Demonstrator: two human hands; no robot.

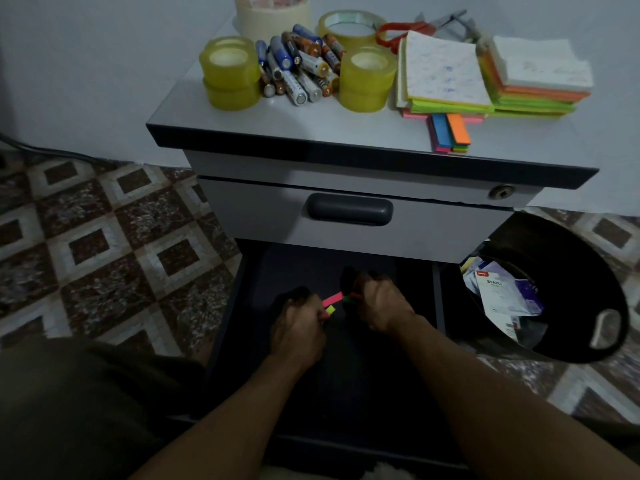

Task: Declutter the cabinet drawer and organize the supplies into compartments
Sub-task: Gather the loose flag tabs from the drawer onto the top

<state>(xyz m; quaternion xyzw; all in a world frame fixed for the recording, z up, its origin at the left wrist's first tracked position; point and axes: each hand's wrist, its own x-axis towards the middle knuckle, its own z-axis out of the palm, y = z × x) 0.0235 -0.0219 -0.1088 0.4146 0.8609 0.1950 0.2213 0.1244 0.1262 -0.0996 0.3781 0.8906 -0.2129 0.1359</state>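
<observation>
Neon sticky flags [331, 299] sit low in the frame's centre, inside the dark open drawer [346, 375]; left hand [298, 329] and right hand [382, 306] each close their grip on some, likely gathering strays for sorting.

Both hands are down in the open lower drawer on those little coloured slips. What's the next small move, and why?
Probably lift the loose sticky flags out and lay them by the flag strips on the cabinet top. The left hand and right hand already pinch them, the drawer looks otherwise bare, and supplies are grouped by kind above.
</observation>
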